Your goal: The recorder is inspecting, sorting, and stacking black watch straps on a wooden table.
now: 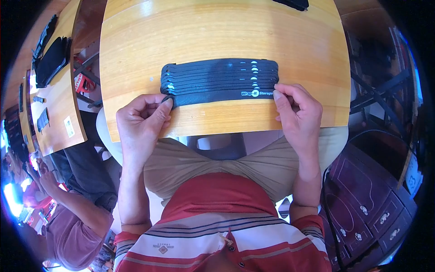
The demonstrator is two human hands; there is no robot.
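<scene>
Several black storage straps lie on the wooden table, overlapped in staggered rows with their long edges showing. White printed marks run down the right part of the stack. My left hand pinches the left end of the nearest strap between thumb and fingers, where a small dark loop shows. At the other end of that strap, the thumb and forefinger of my right hand close on its right tip. The nearest strap lies along the front of the stack, close to the table's front edge.
The light wooden table has a black item at its far edge. Leftward, another table holds black pieces, and a person sits beside it. A dark drawer cabinet stands at the right.
</scene>
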